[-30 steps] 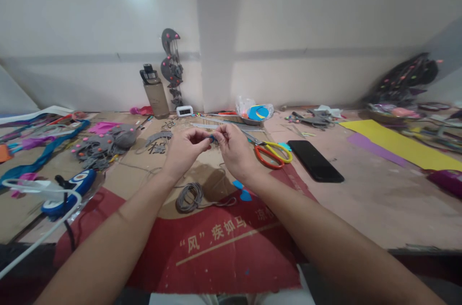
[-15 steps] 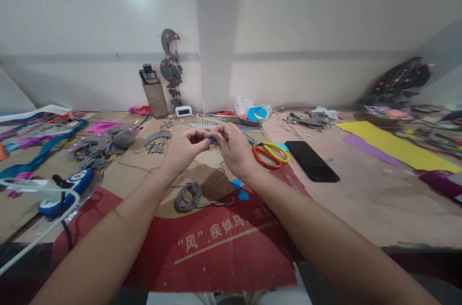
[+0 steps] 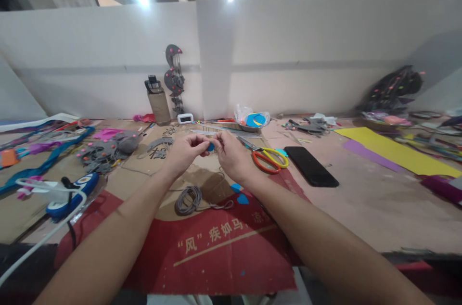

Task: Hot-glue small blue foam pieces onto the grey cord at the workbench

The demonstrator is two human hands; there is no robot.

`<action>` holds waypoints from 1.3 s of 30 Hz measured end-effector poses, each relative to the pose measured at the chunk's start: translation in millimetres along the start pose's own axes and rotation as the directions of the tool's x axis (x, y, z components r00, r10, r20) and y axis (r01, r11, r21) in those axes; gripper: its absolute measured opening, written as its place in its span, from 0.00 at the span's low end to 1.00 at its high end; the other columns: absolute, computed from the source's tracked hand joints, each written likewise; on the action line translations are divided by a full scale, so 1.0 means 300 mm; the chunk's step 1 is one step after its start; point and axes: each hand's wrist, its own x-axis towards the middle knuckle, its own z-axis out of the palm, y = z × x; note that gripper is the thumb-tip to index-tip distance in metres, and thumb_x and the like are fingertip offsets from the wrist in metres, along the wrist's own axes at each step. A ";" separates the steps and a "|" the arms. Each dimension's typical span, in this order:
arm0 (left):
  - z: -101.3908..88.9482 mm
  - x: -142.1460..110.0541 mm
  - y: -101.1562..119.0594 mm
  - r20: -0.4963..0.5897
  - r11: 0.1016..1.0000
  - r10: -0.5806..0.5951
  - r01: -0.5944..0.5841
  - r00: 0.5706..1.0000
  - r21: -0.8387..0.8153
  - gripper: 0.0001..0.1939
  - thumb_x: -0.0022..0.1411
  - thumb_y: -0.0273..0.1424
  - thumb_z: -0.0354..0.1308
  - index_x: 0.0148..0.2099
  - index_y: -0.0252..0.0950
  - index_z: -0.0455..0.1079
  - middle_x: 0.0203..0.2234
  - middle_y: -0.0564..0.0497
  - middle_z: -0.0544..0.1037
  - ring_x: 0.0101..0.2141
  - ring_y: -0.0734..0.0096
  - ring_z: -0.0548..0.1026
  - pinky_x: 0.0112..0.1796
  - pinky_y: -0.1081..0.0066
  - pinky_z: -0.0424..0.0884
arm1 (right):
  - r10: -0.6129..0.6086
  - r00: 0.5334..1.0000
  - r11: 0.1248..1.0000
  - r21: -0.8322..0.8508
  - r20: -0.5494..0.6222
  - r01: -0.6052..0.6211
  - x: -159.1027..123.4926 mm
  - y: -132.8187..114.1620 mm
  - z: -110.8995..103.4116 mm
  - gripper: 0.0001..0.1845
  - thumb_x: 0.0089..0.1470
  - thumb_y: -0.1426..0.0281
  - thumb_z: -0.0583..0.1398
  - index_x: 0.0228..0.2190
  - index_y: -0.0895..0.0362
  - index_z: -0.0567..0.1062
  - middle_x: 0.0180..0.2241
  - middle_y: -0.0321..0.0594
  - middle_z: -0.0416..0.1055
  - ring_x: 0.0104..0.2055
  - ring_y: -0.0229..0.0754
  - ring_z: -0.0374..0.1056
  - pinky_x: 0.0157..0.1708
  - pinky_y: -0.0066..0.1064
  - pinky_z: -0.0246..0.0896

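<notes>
Between my fingertips is a small blue piece (image 3: 211, 147), mostly covered, so its full shape cannot be made out. My left hand (image 3: 188, 152) pinches it from the left with thumb and fingers. From the other side my right hand (image 3: 230, 153) pinches it too, the two hands nearly touching above the cardboard. Below them lies a coil of grey cord (image 3: 188, 200), one loose end trailing right. Two blue cut-out pieces (image 3: 242, 198) rest beside my right forearm, one heart-like. Scissors (image 3: 270, 159) with one red and one yellow handle lie just right of my right hand.
A black phone (image 3: 311, 166) and yellow sheet (image 3: 400, 151) lie to the right. At the back stand a bottle (image 3: 158, 105), a small white clock (image 3: 185, 119) and a bowl with blue pieces (image 3: 253, 127). A power strip (image 3: 72, 195) with a white cable sits left, near grey pinned pieces (image 3: 104, 151).
The camera has tipped upward, so more ceiling shows. Both hands stay together on the blue piece, and a little more of its blue now shows between the fingers.
</notes>
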 end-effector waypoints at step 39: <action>-0.036 0.014 -0.030 0.101 0.972 -0.211 0.197 0.972 0.127 0.15 0.51 0.39 0.62 0.37 0.33 0.76 0.22 0.47 0.79 0.19 0.74 0.73 0.24 0.75 0.70 | 0.071 0.981 0.951 -0.309 0.183 -0.011 0.003 0.046 0.057 0.11 0.62 0.66 0.50 0.38 0.57 0.69 0.40 0.44 0.71 0.41 0.42 0.66 0.36 0.30 0.54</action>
